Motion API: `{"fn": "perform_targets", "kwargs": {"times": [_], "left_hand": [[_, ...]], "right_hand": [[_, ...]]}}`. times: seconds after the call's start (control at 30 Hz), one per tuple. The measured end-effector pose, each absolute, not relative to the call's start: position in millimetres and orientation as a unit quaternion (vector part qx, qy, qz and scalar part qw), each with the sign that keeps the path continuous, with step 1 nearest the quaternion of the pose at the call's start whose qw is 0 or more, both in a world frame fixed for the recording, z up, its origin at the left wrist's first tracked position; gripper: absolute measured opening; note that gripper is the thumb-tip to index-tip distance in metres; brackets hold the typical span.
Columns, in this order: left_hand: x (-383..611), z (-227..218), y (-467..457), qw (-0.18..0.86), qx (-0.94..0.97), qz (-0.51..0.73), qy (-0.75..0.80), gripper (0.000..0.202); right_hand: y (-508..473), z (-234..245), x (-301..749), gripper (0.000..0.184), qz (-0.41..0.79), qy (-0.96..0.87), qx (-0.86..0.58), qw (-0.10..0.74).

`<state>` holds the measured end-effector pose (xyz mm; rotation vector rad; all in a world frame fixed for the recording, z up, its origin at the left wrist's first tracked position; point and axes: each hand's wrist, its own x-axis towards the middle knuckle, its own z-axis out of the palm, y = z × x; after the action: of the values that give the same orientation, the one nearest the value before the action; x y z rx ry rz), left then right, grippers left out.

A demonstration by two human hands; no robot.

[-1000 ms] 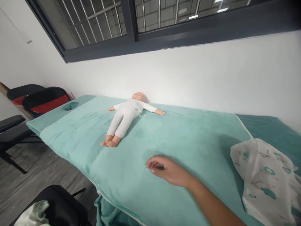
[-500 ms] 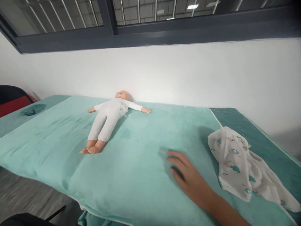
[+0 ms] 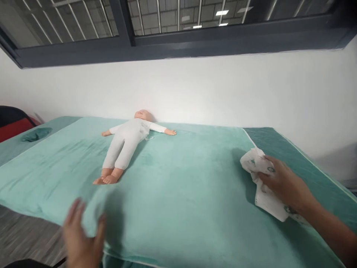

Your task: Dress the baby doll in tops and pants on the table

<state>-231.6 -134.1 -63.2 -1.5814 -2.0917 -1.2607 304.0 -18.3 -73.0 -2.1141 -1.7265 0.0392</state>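
Observation:
A white printed baby garment (image 3: 269,203) lies bunched at the right of the bed, partly lifted, with my right hand (image 3: 284,182) closed on its upper part. Much of the cloth is hidden behind the hand and forearm. My left hand (image 3: 83,234), slightly blurred, hovers over the front left edge with fingers spread and holds nothing. Beyond it, a baby doll (image 3: 126,139) in a white long-sleeved bodysuit rests on its back. Its arms are stretched out, its bare feet point towards me and its head is near the wall.
The green padded bed cover (image 3: 181,193) spreads across the view, with a darker green strip (image 3: 262,136) at the right. A white wall (image 3: 209,89) and a dark window frame (image 3: 195,48) stand behind. At far left is a red and black item (image 3: 13,126); a hole (image 3: 36,134) is close by.
My right hand has moved right and taken hold of the garment, bunching it. My left hand has come into view at the lower left. The doll lies as before.

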Motion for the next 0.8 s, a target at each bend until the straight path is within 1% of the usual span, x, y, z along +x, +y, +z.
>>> {"fn": "perform_targets", "kwargs": {"times": [0.03, 0.07, 0.1, 0.17, 0.23, 0.27, 0.3, 0.33, 0.4, 0.5, 0.57, 0.67, 0.73, 0.8], "left_hand": [[-214, -71, -122, 0.091, -0.571, -0.477, -0.662, 0.064], [-191, -78, -108, 0.038, -0.596, -0.508, -0.621, 0.067], [-165, -82, -94, -0.048, -0.611, -0.526, -0.589, 0.064], [-108, -85, -66, -0.279, -0.59, -0.55, -0.521, 0.059], [-57, -83, -36, -0.494, -0.529, -0.526, -0.447, 0.062], [-37, -81, -21, -0.577, -0.502, -0.501, -0.404, 0.065], [-22, -79, -6, -0.639, -0.473, -0.491, -0.355, 0.069], [-12, -77, 9, -0.676, -0.443, -0.498, -0.315, 0.07], [-5, -77, 38, -0.707, -0.39, -0.526, -0.268, 0.063], [-14, -77, 76, -0.717, -0.301, -0.58, -0.242, 0.054], [-25, -75, 95, -0.712, -0.249, -0.614, -0.233, 0.05], [-36, -73, 109, -0.71, -0.207, -0.638, -0.213, 0.041], [-39, -72, 112, -0.707, -0.193, -0.648, -0.208, 0.038], [-40, -73, 111, -0.704, -0.183, -0.653, -0.212, 0.038]], "right_hand": [[-13, -69, 303, 0.06, 0.022, -0.638, -0.743, 0.2], [-10, -64, 300, 0.057, 0.024, -0.663, -0.72, 0.201], [-7, -57, 295, 0.054, 0.024, -0.689, -0.695, 0.204], [-4, -41, 278, 0.048, 0.023, -0.734, -0.641, 0.224], [-3, -27, 253, 0.045, 0.017, -0.77, -0.582, 0.261], [-2, -22, 238, 0.045, -0.009, -0.785, -0.544, 0.297], [0, -18, 222, 0.047, -0.029, -0.803, -0.504, 0.317], [4, -16, 205, 0.048, -0.038, -0.823, -0.465, 0.325], [14, -17, 175, 0.05, -0.022, -0.852, -0.418, 0.315], [34, -22, 137, 0.044, 0.089, -0.845, -0.421, 0.318], [47, -26, 121, 0.038, 0.204, -0.801, -0.438, 0.352], [62, -37, 107, 0.033, 0.356, -0.696, -0.432, 0.45], [69, -48, 105, 0.031, 0.384, -0.63, -0.448, 0.505], [74, -57, 107, 0.031, 0.368, -0.6, -0.494, 0.511]]}}
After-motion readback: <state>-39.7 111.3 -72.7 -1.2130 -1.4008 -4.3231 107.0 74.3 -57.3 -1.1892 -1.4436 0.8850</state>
